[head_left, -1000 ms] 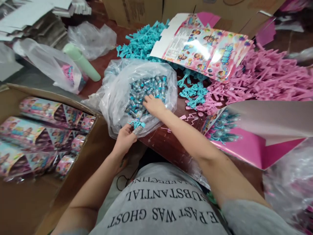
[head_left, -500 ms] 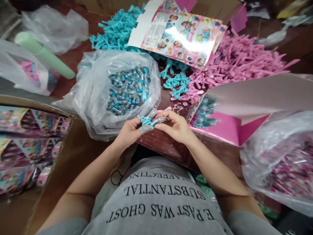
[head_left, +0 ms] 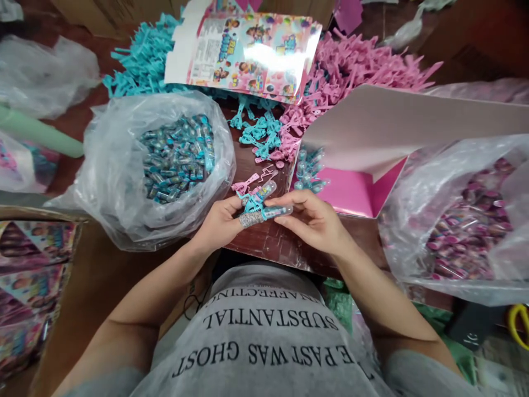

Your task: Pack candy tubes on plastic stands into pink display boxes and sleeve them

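Note:
My left hand is closed on small clear tube toys with blue plastic parts. The lower tube toy has a speckled, grainy filling at its left end and a clear rounded tip. Beside it a second tube toy points up and to the right, with a toothed blue plastic piece between them. My right hand pinches the clear tip of the lower tube toy between thumb and fingers. Just beyond my hands, loose pink plastic pieces lie on the dark red table.
A clear bag of blue-capped tubes stands left; another bag with pink-capped tubes is right. An open pink-lined box holds several blue toys. Behind lie blue pieces, pink pieces and printed card sheets.
The view has swung right, so the bags, box and piles sit farther left. My right fingers have slid toward the tip of the lower tube toy, which shows more of its length.

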Action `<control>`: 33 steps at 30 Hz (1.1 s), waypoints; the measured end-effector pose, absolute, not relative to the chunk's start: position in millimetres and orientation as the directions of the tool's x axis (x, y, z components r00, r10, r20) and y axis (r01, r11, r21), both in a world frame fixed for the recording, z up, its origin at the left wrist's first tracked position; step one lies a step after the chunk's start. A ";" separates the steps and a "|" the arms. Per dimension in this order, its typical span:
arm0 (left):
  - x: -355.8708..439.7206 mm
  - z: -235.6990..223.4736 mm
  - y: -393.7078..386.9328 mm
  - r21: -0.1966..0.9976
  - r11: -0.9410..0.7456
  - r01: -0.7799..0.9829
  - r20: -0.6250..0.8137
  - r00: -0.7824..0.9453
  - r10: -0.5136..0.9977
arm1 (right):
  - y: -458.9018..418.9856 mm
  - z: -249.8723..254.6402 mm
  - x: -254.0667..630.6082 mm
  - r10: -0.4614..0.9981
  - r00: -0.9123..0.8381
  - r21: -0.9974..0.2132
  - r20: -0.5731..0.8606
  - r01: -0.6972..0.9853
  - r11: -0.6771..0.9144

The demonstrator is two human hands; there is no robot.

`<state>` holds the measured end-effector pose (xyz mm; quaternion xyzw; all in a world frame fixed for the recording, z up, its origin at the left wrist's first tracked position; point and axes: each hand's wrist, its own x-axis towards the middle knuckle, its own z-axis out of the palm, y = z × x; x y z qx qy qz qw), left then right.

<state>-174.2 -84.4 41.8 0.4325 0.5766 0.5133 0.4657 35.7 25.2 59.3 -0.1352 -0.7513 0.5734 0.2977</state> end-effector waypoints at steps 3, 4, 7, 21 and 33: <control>-165.3 42.4 -79.0 0.993 0.110 0.031 -0.104 -0.163 0.981 | 24.6 62.8 49.1 0.562 -0.760 -0.895 0.327 -0.058 0.443; -162.3 41.2 -77.7 0.993 0.109 0.034 -0.102 -0.157 0.982 | 23.6 63.1 52.9 0.572 -0.750 -0.886 0.333 -0.040 0.462; -155.5 37.5 -74.6 0.994 0.095 0.050 -0.087 -0.146 0.985 | 21.4 62.8 63.6 0.600 -0.733 -0.885 0.320 -0.005 0.465; -136.0 40.2 -58.2 0.869 -0.276 0.412 0.292 0.023 0.956 | 12.5 45.0 83.9 0.777 -0.607 -0.959 0.168 0.081 0.271; -138.5 48.7 -41.6 0.765 -0.362 0.534 0.353 0.122 0.927 | 30.4 54.1 101.1 0.755 -0.653 -0.964 0.067 0.154 0.219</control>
